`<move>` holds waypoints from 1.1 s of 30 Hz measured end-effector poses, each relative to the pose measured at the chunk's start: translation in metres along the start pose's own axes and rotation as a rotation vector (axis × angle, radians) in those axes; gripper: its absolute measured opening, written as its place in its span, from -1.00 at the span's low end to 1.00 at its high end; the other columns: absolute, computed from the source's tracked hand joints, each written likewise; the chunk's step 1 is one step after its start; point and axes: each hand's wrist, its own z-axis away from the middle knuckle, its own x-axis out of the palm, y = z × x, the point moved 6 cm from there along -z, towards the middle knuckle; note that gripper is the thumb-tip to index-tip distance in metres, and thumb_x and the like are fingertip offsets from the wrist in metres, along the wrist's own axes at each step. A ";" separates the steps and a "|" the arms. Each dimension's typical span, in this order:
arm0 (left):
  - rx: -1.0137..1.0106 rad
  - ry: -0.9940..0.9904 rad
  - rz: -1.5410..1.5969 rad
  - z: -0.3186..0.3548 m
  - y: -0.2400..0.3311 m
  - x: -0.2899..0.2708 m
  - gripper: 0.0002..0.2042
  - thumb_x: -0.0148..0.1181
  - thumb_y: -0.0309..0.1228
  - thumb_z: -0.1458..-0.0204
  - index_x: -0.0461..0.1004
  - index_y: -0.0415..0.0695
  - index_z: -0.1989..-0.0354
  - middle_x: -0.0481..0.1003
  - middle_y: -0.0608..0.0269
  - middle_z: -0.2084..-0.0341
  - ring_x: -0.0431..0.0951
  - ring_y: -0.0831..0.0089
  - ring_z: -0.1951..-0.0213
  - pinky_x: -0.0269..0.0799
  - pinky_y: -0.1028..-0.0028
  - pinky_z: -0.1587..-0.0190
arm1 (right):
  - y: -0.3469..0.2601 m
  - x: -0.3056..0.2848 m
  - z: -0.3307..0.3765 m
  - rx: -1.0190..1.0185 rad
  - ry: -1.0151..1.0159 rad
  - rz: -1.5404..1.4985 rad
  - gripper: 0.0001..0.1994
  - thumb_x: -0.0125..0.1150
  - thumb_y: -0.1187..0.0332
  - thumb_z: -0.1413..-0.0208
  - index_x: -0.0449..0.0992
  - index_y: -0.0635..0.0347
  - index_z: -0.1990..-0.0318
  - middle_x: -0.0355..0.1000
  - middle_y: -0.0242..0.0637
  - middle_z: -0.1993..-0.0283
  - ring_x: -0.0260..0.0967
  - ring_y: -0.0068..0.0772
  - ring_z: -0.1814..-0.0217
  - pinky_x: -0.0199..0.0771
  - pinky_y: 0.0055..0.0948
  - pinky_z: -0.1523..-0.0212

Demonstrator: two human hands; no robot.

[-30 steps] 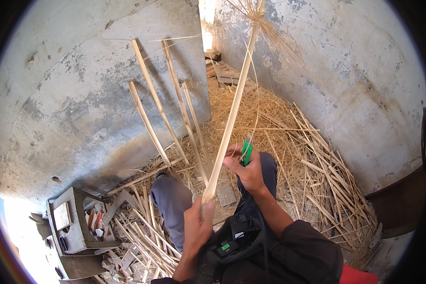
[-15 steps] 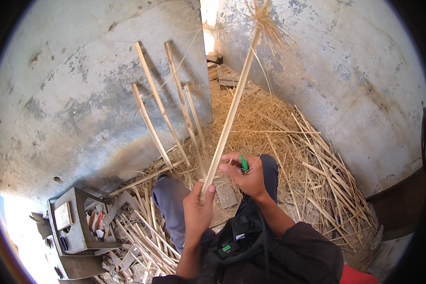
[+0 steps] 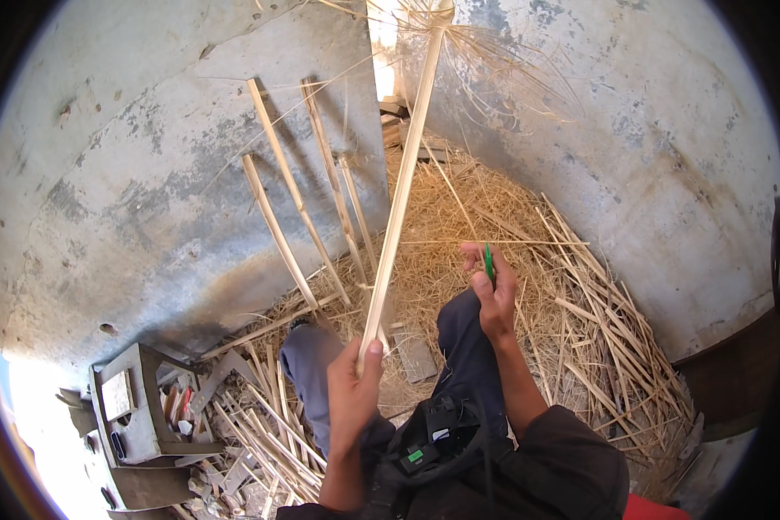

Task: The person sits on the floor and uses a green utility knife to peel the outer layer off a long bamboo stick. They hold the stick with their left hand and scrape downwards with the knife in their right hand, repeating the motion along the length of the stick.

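My left hand (image 3: 352, 390) is closed round the lower end of a long pale bamboo strip (image 3: 405, 178). The strip slants upward, and thin curled shavings (image 3: 485, 39) fan out at its far end. Off to its right, above my right knee, my right hand (image 3: 497, 299) is closed on a small green tool (image 3: 489, 262); the fingers hide most of it, so its kind is unclear. One thin sliver (image 3: 447, 184) runs toward the right fingertips; whether they touch it I cannot tell.
Several strips (image 3: 290, 182) lean on the left wall. Loose shavings (image 3: 459, 204) cover the floor ahead. Piles of strips lie at the right (image 3: 620, 347) and lower left (image 3: 264, 442). A worn box-like cabinet (image 3: 139, 407) full of odds and ends stands at the left.
My right hand has moved right and away from the bamboo strip, carrying the green tool. The strip's far end has swung left, and its shavings spread wider.
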 end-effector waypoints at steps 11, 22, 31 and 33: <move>-0.003 -0.147 0.022 0.015 0.011 -0.003 -0.67 0.12 -0.23 -0.52 0.49 -0.18 0.29 0.28 0.58 0.58 0.20 0.76 0.49 0.07 0.55 0.46 | -0.014 0.035 -0.001 -0.164 -0.331 0.239 -0.64 0.36 0.12 -0.38 0.71 0.24 -0.07 0.69 -0.13 0.13 0.66 -0.20 0.16 0.61 -0.35 0.14; 0.012 -0.192 0.014 0.023 0.021 -0.007 -0.70 0.20 -0.27 -0.48 0.53 -0.28 0.25 0.22 0.46 0.62 0.17 0.70 0.48 0.08 0.44 0.47 | -0.057 0.042 -0.004 -0.499 -0.363 0.118 -0.60 0.53 0.00 -0.20 0.77 0.20 0.13 0.54 -0.29 0.45 0.53 -0.30 0.49 0.47 -0.34 0.46; 0.057 -0.169 -0.109 0.026 0.024 -0.010 -0.71 0.20 -0.30 -0.47 0.52 -0.30 0.24 0.22 0.34 0.65 0.18 0.67 0.49 0.13 0.40 0.48 | -0.084 0.042 -0.005 -0.567 -0.274 0.307 -0.55 0.54 -0.08 -0.17 0.76 0.17 0.11 0.58 -0.35 0.45 0.56 -0.33 0.51 0.48 -0.36 0.49; 0.071 -0.151 -0.121 0.028 0.028 -0.009 -0.72 0.20 -0.30 -0.47 0.53 -0.30 0.23 0.24 0.31 0.66 0.19 0.66 0.50 0.16 0.40 0.48 | -0.087 0.043 -0.005 -0.583 -0.267 0.330 -0.55 0.54 -0.08 -0.17 0.76 0.16 0.11 0.56 -0.37 0.47 0.55 -0.34 0.53 0.47 -0.37 0.49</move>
